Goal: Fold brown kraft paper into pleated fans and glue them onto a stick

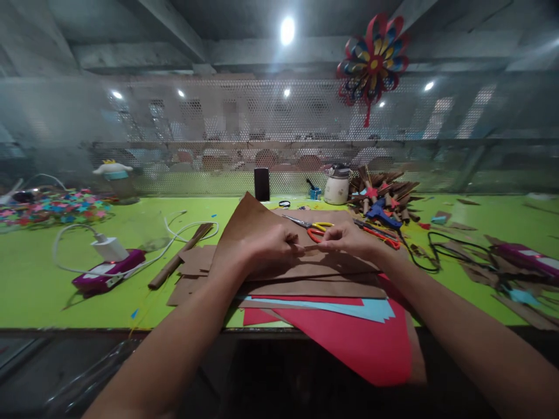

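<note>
A sheet of brown kraft paper (240, 224) rises to a curled corner behind my left hand. My left hand (277, 243) is closed, its fingers curled in a pinch at the paper. Close by on the right, my right hand (345, 237) pinches at the same sheet, thumb and forefinger pressed together. A thin brown edge shows between the fingertips; its exact shape is too small to tell. Just beyond the hands lie scissors (322, 227) with red and yellow handles. Under both hands is a stack of brown paper (314, 287), with light blue paper (367, 307) and red paper (371, 349) below.
At the left are a purple power strip (107, 272) with a white charger (110, 249), and a rolled brown tube (179, 257). Behind stand a phone (262, 184) and a white bottle (337, 187). A blue glue gun (383, 213) lies by a pile of brown paper pieces (393, 189).
</note>
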`<state>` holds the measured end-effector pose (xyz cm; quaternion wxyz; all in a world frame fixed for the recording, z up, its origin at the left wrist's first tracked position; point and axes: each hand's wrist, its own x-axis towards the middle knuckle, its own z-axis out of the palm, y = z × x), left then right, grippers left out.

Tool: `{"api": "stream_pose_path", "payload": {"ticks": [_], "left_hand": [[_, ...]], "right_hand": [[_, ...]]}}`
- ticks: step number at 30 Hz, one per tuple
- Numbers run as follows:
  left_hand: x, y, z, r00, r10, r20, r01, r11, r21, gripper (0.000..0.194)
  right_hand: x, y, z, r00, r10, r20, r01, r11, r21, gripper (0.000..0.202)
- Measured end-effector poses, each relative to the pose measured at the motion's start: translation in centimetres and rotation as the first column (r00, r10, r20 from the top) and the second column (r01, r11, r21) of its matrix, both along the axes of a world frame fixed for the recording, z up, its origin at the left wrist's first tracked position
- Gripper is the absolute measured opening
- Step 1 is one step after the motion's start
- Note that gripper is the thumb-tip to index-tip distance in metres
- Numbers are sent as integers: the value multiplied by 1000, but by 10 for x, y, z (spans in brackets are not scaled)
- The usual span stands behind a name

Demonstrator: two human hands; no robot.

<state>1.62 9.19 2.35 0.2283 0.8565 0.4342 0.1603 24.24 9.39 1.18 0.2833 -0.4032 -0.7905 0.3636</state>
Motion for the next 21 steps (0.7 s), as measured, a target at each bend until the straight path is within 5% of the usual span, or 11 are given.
{"api": "stream_pose_path", "payload": {"ticks": [4,9,12,15,21], "left_hand": [[-4,1,3,995,-19,97,27,997,-75,30],[-7,-2,8,938,-46,345,119,974,-195,34],[-3,-7,9,910,-91,404,206,946,-251,37],[3,-10,4,872,-109,478,291,899,-327,35],[5,-10,-6,839,-12,544,315,826,-468,30]], "right_hand": [[10,7,-3,987,55,-154,-66,996,-68,31],[10,7,-1,842,31,-539,-132,980,-149,29],[-1,-5,3,867,153,-473,-230,967,-109,40],[-10,-18,6,893,247,-375,-274,962,-19,30],[-10,-19,6,924,189,-334,-173,982,77,23]]}}
